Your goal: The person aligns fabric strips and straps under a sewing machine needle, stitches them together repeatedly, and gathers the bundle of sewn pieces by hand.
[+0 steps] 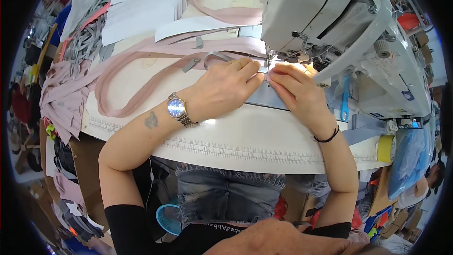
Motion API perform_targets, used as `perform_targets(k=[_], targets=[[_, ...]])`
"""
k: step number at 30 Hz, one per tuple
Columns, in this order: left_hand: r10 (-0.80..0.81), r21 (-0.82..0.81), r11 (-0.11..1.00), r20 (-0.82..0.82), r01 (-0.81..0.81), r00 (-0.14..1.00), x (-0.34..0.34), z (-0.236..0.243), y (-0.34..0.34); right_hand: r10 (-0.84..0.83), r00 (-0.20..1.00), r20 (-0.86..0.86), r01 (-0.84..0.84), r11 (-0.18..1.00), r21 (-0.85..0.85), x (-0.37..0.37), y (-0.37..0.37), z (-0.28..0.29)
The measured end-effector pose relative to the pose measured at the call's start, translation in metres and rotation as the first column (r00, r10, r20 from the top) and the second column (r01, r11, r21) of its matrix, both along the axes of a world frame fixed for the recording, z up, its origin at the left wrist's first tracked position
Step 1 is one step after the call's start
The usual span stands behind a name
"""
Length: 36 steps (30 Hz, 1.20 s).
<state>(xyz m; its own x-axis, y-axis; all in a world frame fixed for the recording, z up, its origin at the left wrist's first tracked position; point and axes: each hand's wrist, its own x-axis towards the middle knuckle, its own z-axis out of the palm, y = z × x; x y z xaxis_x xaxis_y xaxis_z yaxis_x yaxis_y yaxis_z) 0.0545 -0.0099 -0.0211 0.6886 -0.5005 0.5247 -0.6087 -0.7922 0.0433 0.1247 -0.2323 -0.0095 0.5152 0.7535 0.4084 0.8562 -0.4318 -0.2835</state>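
At the white sewing machine (306, 14), both of my hands meet just in front of the presser foot (268, 59). My left hand (224, 85), with a watch on the wrist, is closed with its fingertips pinching the pink fabric strip (106, 89) left of the needle. My right hand (302, 94) is closed close by, its fingers pinched at the strip's edge on the needle's right; my fingers hide most of what lies there. A small grey tab (191, 64) sits on the strip, and a grey ribbon loop (212, 57) rises behind my left hand.
White fabric pieces (141, 14) are stacked at the back left, beside tangled grey strips (94, 33). More pink strips hang off the left edge. A ruler tape (226, 150) follows the table's front edge. Right of the machine are a blue-handled tool (345, 99) and yellow tape (385, 148).
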Motion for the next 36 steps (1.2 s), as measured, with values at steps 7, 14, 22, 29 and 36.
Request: perform_targets(k=[7,14,22,29,36], targets=[[0.001,-0.014,1.0,0.001,-0.001,1.0,0.001,0.004,-0.002,0.063,0.981,0.181,-0.094,0.981,0.172,0.009,0.001,-0.01],[0.013,-0.034,0.999,-0.026,-0.014,1.0,0.005,0.004,0.001,-0.065,0.997,0.032,0.066,0.998,-0.019,0.004,0.002,-0.005],[0.062,-0.027,0.998,0.079,-0.06,0.995,0.019,0.001,0.005,-0.081,0.996,-0.037,0.079,0.995,-0.065,0.005,0.003,-0.002],[0.149,-0.016,0.989,0.063,-0.148,0.987,0.023,-0.004,-0.002,-0.099,0.994,-0.048,0.093,0.99,-0.104,0.007,0.0,0.001],[0.338,0.151,0.926,0.077,-0.346,0.938,0.006,0.001,0.006,-0.004,0.997,0.076,0.005,1.0,-0.008,0.012,0.022,-0.004]])
